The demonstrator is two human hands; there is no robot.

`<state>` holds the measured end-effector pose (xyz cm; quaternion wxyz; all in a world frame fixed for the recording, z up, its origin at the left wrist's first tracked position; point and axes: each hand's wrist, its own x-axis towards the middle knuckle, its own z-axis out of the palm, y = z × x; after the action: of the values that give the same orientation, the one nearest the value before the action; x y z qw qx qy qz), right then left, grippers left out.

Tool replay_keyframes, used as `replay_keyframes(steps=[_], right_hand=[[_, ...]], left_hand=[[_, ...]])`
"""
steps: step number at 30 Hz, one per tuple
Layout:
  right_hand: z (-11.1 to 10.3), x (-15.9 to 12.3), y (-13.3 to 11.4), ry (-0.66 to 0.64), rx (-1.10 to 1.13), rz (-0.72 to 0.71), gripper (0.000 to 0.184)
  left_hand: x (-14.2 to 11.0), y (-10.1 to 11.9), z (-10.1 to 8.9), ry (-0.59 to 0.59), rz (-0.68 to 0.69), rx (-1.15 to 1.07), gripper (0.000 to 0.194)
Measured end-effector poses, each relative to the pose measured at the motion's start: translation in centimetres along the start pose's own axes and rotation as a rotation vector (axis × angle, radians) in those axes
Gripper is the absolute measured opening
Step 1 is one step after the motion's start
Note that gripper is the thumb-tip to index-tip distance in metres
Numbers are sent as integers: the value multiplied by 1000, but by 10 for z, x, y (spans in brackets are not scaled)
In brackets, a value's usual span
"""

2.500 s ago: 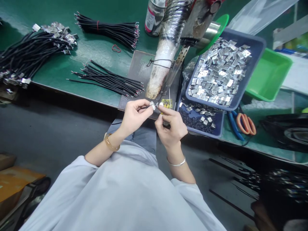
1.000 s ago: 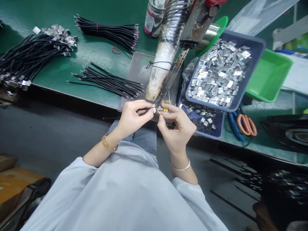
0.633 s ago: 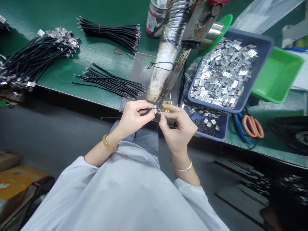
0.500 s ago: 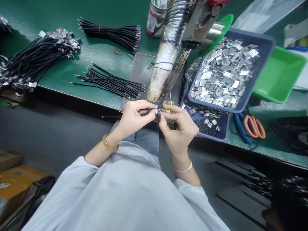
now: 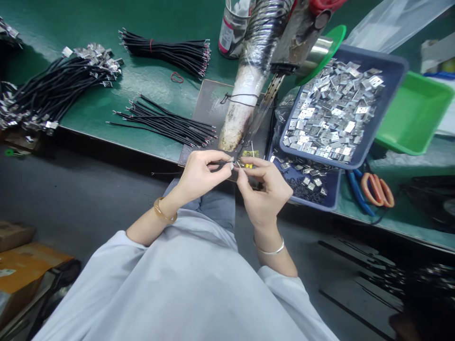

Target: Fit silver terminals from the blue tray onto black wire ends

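Observation:
My left hand (image 5: 202, 173) is closed in a pinch around a black cable (image 5: 220, 163), whose tail sticks out leftward past the hand. My right hand (image 5: 265, 182) is pinched at the cable's stripped end, close to my left fingertips. A thin whitish piece shows between the right thumb and fingers, too small to name. Just behind the right fingers lies a small yellow block (image 5: 249, 163) on the dark work board (image 5: 209, 102). Above the hands a soldering iron (image 5: 272, 87) is fixed pointing down, beside a plastic-wrapped duct (image 5: 241, 85).
Loose black cables (image 5: 163, 122) lie left of the board, with a tied bundle (image 5: 165, 51) behind. Cables with metal connectors (image 5: 64, 85) are piled far left. A blue tray (image 5: 386, 102) of metal connectors overlaps a lower tray (image 5: 332, 201). Orange-handled scissors (image 5: 377, 189) and a green bin (image 5: 414, 113) stand right.
The whole view has shifted slightly. Both hands keep their pinch at the cable end, with only a small movement of the fingertips.

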<state>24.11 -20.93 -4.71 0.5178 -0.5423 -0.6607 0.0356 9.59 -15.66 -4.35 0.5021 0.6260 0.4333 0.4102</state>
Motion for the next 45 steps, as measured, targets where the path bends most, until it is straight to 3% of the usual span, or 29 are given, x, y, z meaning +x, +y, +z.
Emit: replay_keyframes(steps=[4,9,14,18,19,20,23,26,30,36,39,42,44,45], right_hand=[[0,1,0,2,-13,-61,16],[-2,-4,1,-49,-17,-82,18],[-20,-6,-6,-101,50,4,13],[-47,-3,0,317,-24,-102,12],[-54,-1,4,369,-95,-105,16],[-61,1,11,356,-179,-50,20],[-78,7,36,-14,-406,178,29],[-86,11,62,-265,-503,210,36],[-87,12,80,-371,-578,212,29],[-86,14,79,-425,-564,237,15],[-82,15,66,-353,-552,240,17],[-75,14,39,-42,-415,289,20],[-69,10,16,179,-191,328,16],[-66,8,6,216,-61,345,13]], left_hand=[[0,1,0,5,28,-11,14],[-4,-1,1,-29,-105,-46,18],[-13,1,4,-112,-87,-66,19],[-26,-2,8,-213,-81,-186,20],[-29,-4,9,-240,-113,-244,19],[-31,-7,10,-269,-156,-307,19],[-36,-12,9,-359,-297,-483,21],[-35,-11,8,-400,-342,-575,24],[-34,-2,7,-362,-245,-537,20],[-35,5,8,-338,-98,-419,28],[-35,-1,13,-265,-114,-474,33],[-34,-5,17,-167,-139,-523,35],[-34,-6,19,-123,-151,-521,32],[-34,-5,20,-107,-151,-513,30]])
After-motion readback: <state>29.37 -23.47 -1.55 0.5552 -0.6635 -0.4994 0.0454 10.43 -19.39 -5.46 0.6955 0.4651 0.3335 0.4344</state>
